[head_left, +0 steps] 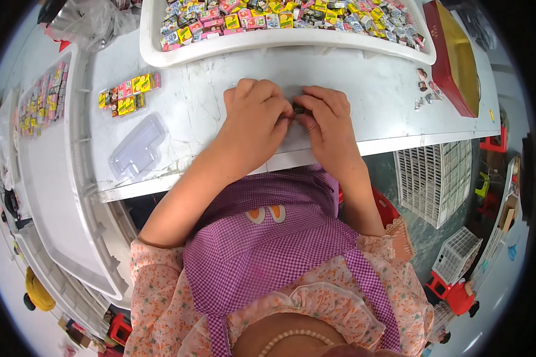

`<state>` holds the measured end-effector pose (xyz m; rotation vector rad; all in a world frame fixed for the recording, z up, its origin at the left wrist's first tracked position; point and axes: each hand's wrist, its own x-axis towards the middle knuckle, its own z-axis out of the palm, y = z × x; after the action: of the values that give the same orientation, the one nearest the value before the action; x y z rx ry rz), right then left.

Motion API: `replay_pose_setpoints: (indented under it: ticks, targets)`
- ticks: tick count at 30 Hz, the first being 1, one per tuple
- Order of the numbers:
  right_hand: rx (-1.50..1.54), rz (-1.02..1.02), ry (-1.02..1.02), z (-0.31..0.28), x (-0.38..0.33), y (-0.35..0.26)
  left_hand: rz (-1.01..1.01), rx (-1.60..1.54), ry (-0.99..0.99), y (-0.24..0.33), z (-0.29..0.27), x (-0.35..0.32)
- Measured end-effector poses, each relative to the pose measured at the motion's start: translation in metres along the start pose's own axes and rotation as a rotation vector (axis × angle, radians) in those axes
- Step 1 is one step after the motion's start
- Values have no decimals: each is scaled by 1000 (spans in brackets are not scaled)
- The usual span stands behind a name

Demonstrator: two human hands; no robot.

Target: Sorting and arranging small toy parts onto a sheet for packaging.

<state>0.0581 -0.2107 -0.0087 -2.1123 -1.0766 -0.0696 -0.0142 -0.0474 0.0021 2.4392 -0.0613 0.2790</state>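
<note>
A: Grip first. What have your hands got?

B: Your left hand [257, 116] and right hand [327, 119] meet fingertip to fingertip over one small dark piece [299, 110]. Both pinch it tight, fingers curled in, knuckles up. The piece is mostly hidden, so you can't tell its kind.

A: Where does it sit?

B: Just above the tabletop [363, 95], near the middle of its near edge, between the two hands. Both wrists cross that near edge.

A: Outward from there?

B: Beyond your hands, along the far edge, a white tray [280, 41] full of small colourful wrapped pieces [268, 15]. Toward the left edge, a short row of the same kind, yellow and pink packets [128, 94], lying well apart from your left hand. Nearer the left near corner, a clear plastic blister shell [138, 147], flat on the tabletop.

A: Right side?

B: A red and yellow box [455, 59] tilted along the right edge. A few tiny loose bits [426, 89] just beside it, apart from your right hand.

A: Anything off the tabletop?

B: A long white tray [53, 196] to your left with another batch of coloured pieces at its far end. White crates [435, 178] on the floor at right. Your purple checked apron [268, 238] fills the lower middle.
</note>
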Motion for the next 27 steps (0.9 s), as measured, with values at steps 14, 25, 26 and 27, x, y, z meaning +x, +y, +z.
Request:
replay_pose_setpoints:
  ticks: [14, 25, 26, 27]
  targets:
    - [-44, 9, 29, 7, -3, -1, -130, 20, 36, 9, 10, 0]
    - [179, 80, -3, -3, 0, 1, -80, -49, 121, 8, 16, -1]
    - [179, 81, -3, -3, 0, 0, -80, -50, 121, 7, 17, -1]
    - [181, 80, 1, -3, 0, 0, -69, -60, 139, 5, 18, -2]
